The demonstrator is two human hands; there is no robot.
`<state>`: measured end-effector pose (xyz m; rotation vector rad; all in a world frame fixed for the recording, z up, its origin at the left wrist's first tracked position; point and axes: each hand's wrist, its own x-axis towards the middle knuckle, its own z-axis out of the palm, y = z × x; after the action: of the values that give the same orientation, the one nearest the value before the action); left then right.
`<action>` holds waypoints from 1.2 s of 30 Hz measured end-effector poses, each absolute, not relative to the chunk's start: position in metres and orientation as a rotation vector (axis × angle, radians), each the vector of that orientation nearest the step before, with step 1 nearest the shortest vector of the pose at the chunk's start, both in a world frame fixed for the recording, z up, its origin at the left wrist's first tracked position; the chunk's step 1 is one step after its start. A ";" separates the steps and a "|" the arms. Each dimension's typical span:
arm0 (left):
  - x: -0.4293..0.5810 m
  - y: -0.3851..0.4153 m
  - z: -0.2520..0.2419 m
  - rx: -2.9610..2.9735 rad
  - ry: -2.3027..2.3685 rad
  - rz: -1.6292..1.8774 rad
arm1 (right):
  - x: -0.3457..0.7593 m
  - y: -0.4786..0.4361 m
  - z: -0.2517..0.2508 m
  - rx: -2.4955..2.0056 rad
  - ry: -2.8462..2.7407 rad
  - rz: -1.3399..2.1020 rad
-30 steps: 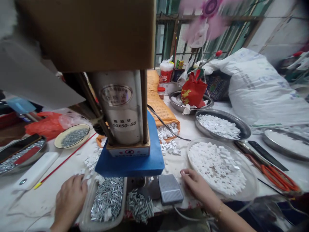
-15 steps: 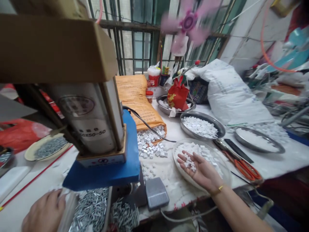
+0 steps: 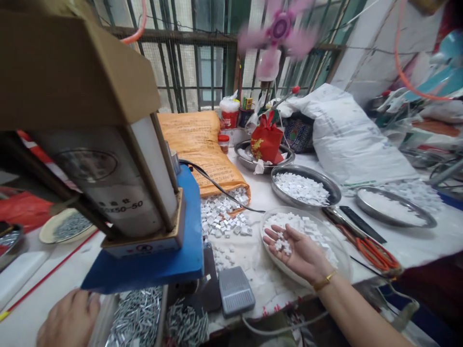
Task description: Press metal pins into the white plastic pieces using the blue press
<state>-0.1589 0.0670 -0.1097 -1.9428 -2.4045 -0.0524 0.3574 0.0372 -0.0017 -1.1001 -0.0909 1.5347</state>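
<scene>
My right hand (image 3: 304,253) is palm up with the fingers apart, and several small white plastic pieces (image 3: 283,244) lie in it. Beneath that hand sits a round translucent tray (image 3: 345,270) of similar white pieces. At the lower left, my left hand (image 3: 68,318) has its fingers curled beside the wall of a clear bin (image 3: 103,320). Something pale shows at those fingertips, too small to name. The bin holds many metal nails (image 3: 135,313), and more nails (image 3: 186,323) are heaped to its right. Close by stands a press-like machine (image 3: 144,255) with a blue base.
A grey foot pedal (image 3: 237,291) lies on the table. An orange sack (image 3: 202,149) spills white clips (image 3: 227,219). Steel trays (image 3: 336,193) of white parts, orange-handled scissors (image 3: 378,253) and a white sack (image 3: 356,137) are at the right. A pink fan (image 3: 280,26) spins at the back.
The view has shifted slightly, so the machine appears farther left. My right hand stays palm up over the tray, its white pieces a little rearranged. My left hand is almost in place.
</scene>
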 end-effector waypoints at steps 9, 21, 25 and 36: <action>-0.135 0.061 -0.082 -1.904 -2.288 -0.008 | 0.282 0.076 -0.024 -1.263 -0.521 1.510; -0.138 0.062 -0.085 -1.911 -2.293 -0.039 | 0.346 0.038 -0.022 -1.892 -1.396 0.453; -0.138 0.062 -0.085 -1.906 -2.307 -0.015 | 0.398 0.009 -0.040 -2.360 -1.688 0.388; -0.137 0.059 -0.083 -1.931 -2.322 -0.020 | 0.370 0.023 -0.049 -2.123 -1.609 0.658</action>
<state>-0.1375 0.0593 -0.0830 -1.9308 -2.3220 -0.0202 0.3702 0.0233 -0.0486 -2.1226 -1.6086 0.6584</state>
